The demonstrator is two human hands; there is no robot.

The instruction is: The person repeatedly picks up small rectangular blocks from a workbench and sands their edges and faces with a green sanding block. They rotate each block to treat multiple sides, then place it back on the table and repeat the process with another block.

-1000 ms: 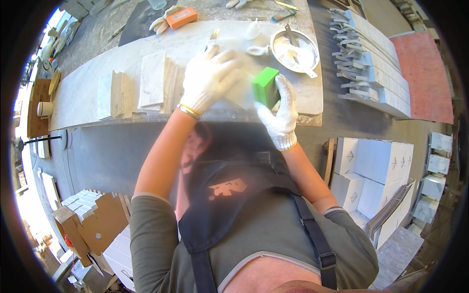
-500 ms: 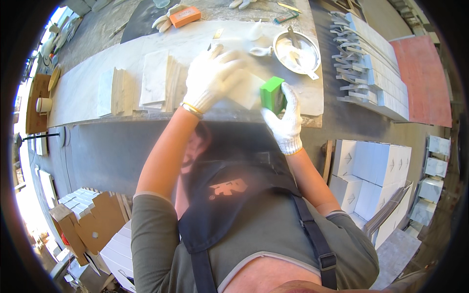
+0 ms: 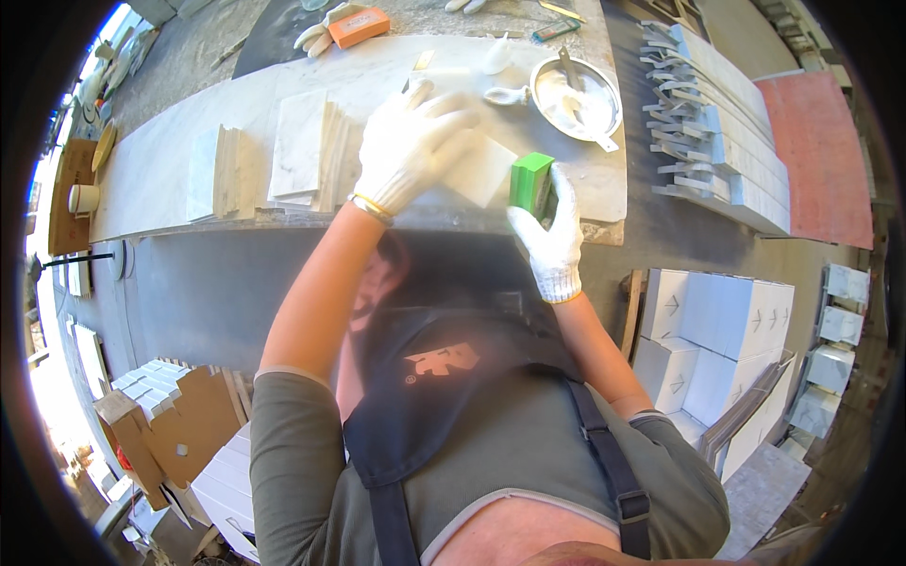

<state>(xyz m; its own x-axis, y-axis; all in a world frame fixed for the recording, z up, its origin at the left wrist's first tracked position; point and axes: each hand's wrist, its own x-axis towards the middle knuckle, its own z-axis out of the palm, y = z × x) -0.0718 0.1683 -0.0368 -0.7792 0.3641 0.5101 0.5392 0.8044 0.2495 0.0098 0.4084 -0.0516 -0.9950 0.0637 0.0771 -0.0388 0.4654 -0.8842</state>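
Note:
My left hand [image 3: 412,141], in a white knit glove, is spread over a pale marble tile [image 3: 484,174] on the bench; its fingers are stretched out and slightly blurred. In my gloved right hand [image 3: 552,241] is a green sanding block [image 3: 530,179] with a dark grey face. The block stands upright between thumb and fingers, beside the tile's right edge. Just past the left fingertips lies a small flat tool with a yellowish end [image 3: 422,60]. A round white pan [image 3: 616,121] of white paste, with a putty knife [image 3: 568,68] in it, sits behind my right hand.
Marble tiles lean in stacks [image 3: 300,146] on the left of the bench [image 3: 142,179]. An orange box [image 3: 359,27], a spare glove [image 3: 314,38] and a small white bottle [image 3: 495,57] are further back. Rows of slabs [image 3: 717,151] stand to the right, above white cartons [image 3: 713,321].
My right hand and the green block have shifted slightly right, uncovering more of the tile's right edge. The left hand stays over the tile, almost in place.

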